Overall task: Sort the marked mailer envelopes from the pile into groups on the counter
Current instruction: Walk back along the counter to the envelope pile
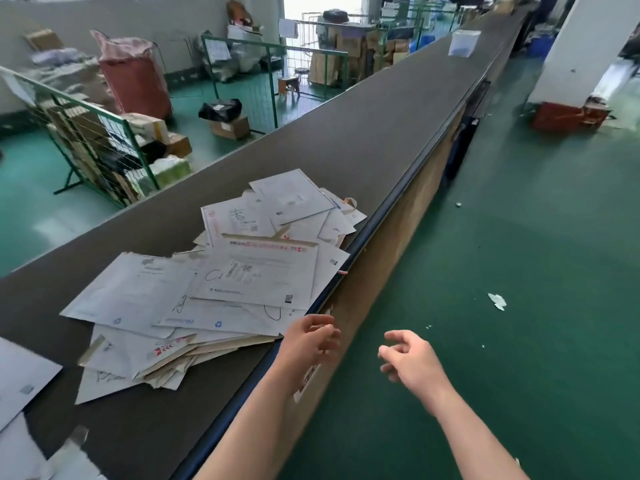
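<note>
Where flat paper envelopes [221, 278] sprawl, left hand [311, 341] loosely curled.

Both hands [311, 336] [410, 358] outstretched (fingers loosely curled), empty.

We see a green floor [519, 237] with paper scraps [497, 301]. Left of our long dark counter [363, 133] stand wire cages [100, 150] full of boxes. Daylight enters a far doorway [322, 5] beside a white pillar [575, 46].
</note>
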### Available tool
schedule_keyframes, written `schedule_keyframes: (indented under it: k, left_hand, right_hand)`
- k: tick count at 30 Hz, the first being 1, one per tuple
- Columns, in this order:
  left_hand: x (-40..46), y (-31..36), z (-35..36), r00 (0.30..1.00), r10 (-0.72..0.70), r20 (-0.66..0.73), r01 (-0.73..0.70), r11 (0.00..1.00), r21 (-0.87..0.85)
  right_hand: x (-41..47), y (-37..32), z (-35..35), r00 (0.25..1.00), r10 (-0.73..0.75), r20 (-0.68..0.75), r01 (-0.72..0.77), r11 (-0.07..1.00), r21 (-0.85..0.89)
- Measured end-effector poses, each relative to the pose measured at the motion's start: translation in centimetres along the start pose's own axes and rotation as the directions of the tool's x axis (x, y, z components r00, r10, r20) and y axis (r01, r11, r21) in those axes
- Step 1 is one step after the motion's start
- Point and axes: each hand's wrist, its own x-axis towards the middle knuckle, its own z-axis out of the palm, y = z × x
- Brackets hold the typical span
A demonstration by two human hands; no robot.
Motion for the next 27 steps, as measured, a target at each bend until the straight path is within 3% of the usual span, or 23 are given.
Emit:
schedule_keyframes:
  k: [10, 15, 21, 27]
  left_hand:
    - [11.2, 3.0, 7.0, 0.977, -0.080, -0.199, 0.105, 0.987, 0.119]
    - [13.6, 4.8, 7.8, 0.938, -0.106, -0.330, 0.118, 0.993, 0.018]
    - [14.6, 3.8, 5.4, 0.804, -0.185, -0.565, 0.116, 0.981, -0.156]
    - [16.7, 2.7, 0.8, 0.660, -0.257, -0.706, 0.075, 0.957, -0.279]
  right_hand:
    - [17.2, -2.4, -6.7, 0.981, 0.001, 0.195, 0.006, 0.999, -0.037]
    - [24.8, -5.6, -8.2, 0.957, -0.012, 0.290, 0.050, 0.991, -0.125]
    - [29.0, -9.4, -3.6, 0.868, -0.051, 0.495, 0.178, 0.961, -0.213]
    - [31.5, -11.3, 1.9, 0.803, 0.030, 0.595, 0.224, 0.910, -0.349]
